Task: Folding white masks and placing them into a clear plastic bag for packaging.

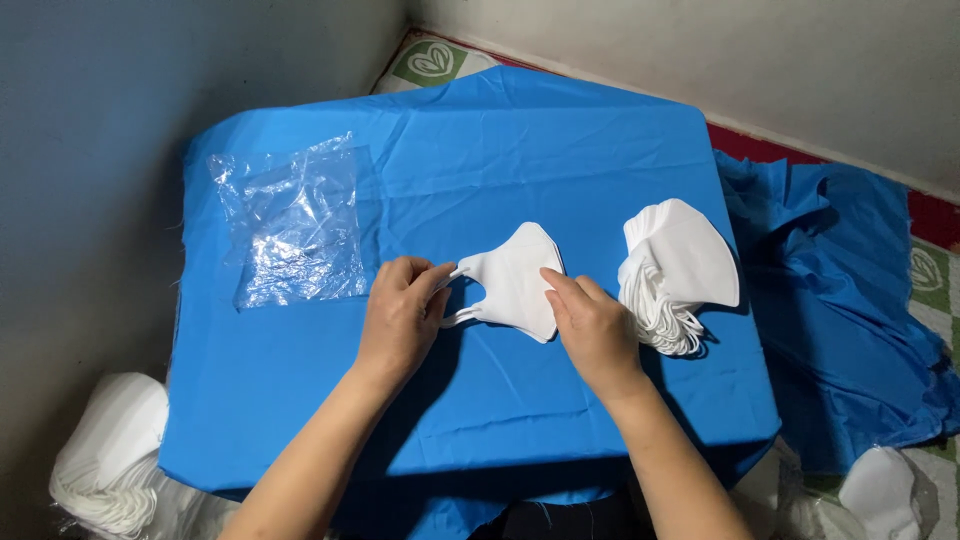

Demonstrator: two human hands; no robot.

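Folded white face mask (515,280) of soft non-woven fabric is what you've got between your hands, lying flat on the bright blue cloth-covered table (480,410), about in the middle. It's a pointed, boat-like shape with thin white ear loops sticking out on its left side, and it looks clean and crisp, no creases apart from the fold.

Count-wise: one single mask in front of you, one fanned stack of the same white masks (675,275) just to the right of it on the table (too many to count, their loops hang in a bunch at the bottom), and one crinkly clear plastic bag (295,225) lying flat toward the table's far left. Off the table, down at the lower left, there's another heap of white masks (110,450), and one rumpled blue cloth (850,330) on the floor to the right.

Your left hand (400,315) is pinching the ear loop at the mask's left edge, fingertips closed on it. Your right hand (590,325) sits on the mask's lower right edge, fingers pressed together on the fabric, thumb side tucked against it. So the mask spans the gap between both hands, touching each.
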